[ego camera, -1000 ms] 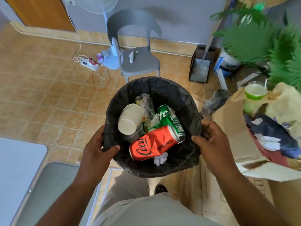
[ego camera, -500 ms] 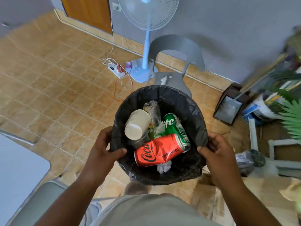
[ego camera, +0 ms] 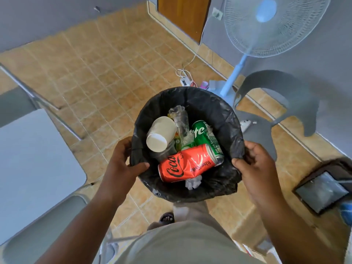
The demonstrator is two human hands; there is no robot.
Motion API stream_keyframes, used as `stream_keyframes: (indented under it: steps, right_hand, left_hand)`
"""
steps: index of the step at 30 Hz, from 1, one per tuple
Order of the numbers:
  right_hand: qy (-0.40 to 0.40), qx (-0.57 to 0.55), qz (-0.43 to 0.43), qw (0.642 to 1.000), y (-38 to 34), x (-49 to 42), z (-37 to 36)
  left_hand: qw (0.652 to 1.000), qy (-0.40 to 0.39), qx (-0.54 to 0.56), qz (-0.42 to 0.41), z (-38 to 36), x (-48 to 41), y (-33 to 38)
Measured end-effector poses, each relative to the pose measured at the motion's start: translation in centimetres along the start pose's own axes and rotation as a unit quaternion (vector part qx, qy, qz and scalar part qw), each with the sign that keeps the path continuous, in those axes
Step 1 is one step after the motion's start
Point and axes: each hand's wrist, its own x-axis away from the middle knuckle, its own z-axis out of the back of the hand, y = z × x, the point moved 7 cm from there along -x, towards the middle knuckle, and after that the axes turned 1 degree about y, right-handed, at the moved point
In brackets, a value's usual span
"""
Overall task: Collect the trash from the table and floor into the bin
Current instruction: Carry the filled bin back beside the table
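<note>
- Tan tiled floor [ego camera: 91,77], grey walls; a pale blue standing fan [ego camera: 274,25] and a grey chair [ego camera: 282,103] stand by the far wall.
- White worktop [ego camera: 32,159] at the left edge.
- Bin [ego camera: 224,119], lined with a black bag, held up off the floor in front of the person's body.
- Left hand [ego camera: 122,164] grips the bin's left rim, thumb hooked inside; right hand [ego camera: 253,166] clamps the right rim.
- Inside: red cola can [ego camera: 188,164] lying across, green soda can [ego camera: 207,138] behind it, white paper cup [ego camera: 161,134] on its side, crumpled clear plastic [ego camera: 181,121], a white paper wad [ego camera: 193,182].
</note>
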Motion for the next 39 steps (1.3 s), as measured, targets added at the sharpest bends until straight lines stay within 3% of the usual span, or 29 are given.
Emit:
stream_keyframes:
  steps: [11, 17, 22, 31, 39]
  right_hand:
    - [-0.224, 0.019, 0.067, 0.972, -5.9, -16.3, -13.7]
    - [-0.306, 0.060, 0.095, 0.945, -9.0, -20.7, -22.7]
    - [-0.323, 0.065, 0.085, 0.940, -9.4, -21.8, -30.2]
    - [-0.279, 0.075, 0.050, 0.956, -9.5, -21.8, -41.9]
    - [-0.292, 0.073, 0.013, 0.954, -3.7, -25.1, -52.3]
  left_hand:
    - [0.972, 0.234, 0.014, 0.003, 5.5, -4.7, 0.8]
    - [0.948, 0.313, 0.051, 0.015, 9.2, -6.9, 0.5]
    - [0.940, 0.332, 0.073, 0.040, 14.5, -10.1, -2.0]
    - [0.938, 0.322, 0.105, 0.077, 24.8, -16.1, -5.3]
    - [0.921, 0.360, 0.095, 0.113, 29.1, -21.6, -14.0]
